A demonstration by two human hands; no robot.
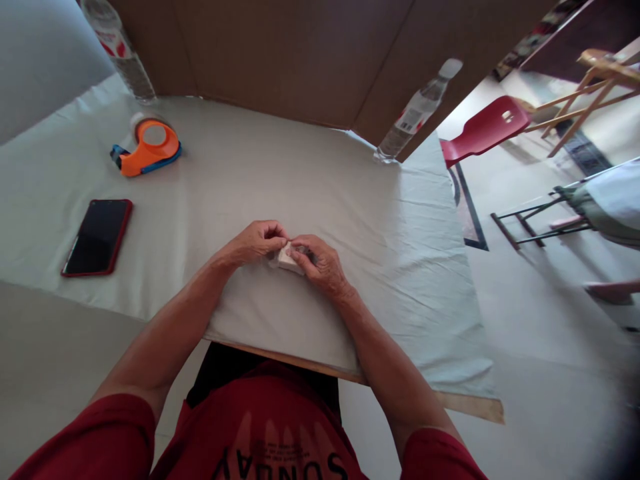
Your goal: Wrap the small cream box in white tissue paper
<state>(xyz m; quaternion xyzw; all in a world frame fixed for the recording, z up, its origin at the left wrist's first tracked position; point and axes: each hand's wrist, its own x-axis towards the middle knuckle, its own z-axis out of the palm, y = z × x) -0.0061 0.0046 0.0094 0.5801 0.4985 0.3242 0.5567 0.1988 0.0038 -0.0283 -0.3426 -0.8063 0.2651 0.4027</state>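
Note:
A small white box-like item [290,261], with what looks like clear plastic at its left side, rests at the front of the cloth-covered table. My left hand [261,240] pinches at its upper left edge, thumb and forefinger together. From the other side, my right hand [320,261] grips the same item, its thumb across the top and its fingers curled behind. The fingertips of both hands nearly meet over it. What exactly lies between them is too small to make out.
An orange tape dispenser [150,148] and a phone [98,237] lie to the left. Water bottles [127,63] [417,113] stand by the cardboard panel [280,60] at the back. Right of the table are a red chair [493,127] and a seated person [613,207].

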